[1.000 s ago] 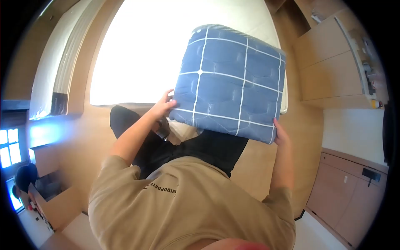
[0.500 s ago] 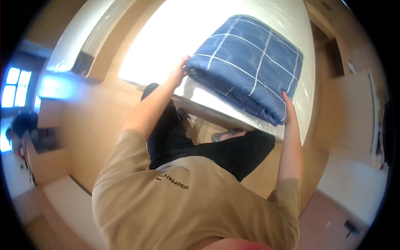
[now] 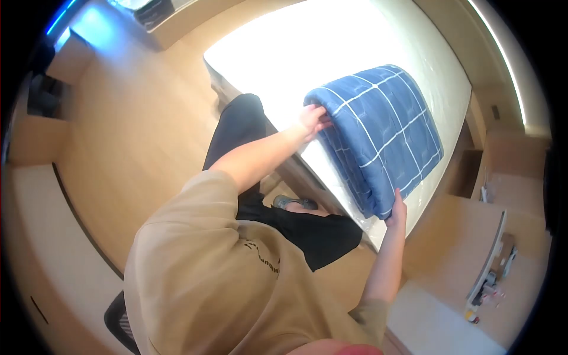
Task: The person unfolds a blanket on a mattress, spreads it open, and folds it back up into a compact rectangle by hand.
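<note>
A folded blue quilt (image 3: 393,127) with white grid lines lies on a white mattress (image 3: 260,65) that has a shiny plastic-like cover. At the quilt's near left corner, my left hand (image 3: 313,120) grips the folded edge, its fingers partly tucked against the layers. My right hand (image 3: 397,211) holds the near right corner with the thumb on top; its other fingers are mostly hidden beneath. The quilt's layered folds face me between both hands.
My legs in black trousers (image 3: 236,127) stand against the bed's near side. To the right is a desk (image 3: 441,236) with a shelf of small items (image 3: 488,284). A chair back (image 3: 121,322) shows at lower left, and a dark box (image 3: 155,13) at upper left.
My view has swung round, so the bed and quilt appear turned clockwise and the quilt sits lower right. My left hand has shifted further round the quilt's left corner; both hands remain on it.
</note>
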Action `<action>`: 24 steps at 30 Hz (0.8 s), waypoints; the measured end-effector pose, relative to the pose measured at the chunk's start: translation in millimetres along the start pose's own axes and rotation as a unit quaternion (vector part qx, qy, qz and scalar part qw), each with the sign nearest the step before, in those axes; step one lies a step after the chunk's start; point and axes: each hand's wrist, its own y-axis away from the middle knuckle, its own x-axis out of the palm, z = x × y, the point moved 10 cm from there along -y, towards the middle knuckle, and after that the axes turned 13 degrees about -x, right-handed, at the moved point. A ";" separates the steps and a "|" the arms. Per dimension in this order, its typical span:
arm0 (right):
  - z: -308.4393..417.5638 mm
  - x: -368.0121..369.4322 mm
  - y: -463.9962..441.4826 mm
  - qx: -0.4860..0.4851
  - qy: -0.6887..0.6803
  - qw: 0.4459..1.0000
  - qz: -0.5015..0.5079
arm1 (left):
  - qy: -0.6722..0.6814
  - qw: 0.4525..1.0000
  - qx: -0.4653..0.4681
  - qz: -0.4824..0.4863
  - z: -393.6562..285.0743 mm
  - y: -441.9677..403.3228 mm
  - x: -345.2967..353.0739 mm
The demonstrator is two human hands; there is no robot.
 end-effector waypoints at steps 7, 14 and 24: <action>29.5 -6.1 10.9 -0.093 0.073 0.992 -0.038 | -0.124 0.953 0.024 -0.274 -0.6 -15.6 -14.9; 30.5 -6.8 4.9 -0.166 0.058 0.980 -0.098 | 0.055 0.995 0.087 -0.004 -3.6 -51.0 -27.9; -0.4 -0.6 18.5 -0.122 0.081 0.989 -0.025 | -0.116 0.926 0.152 -0.326 -82.2 17.3 -19.6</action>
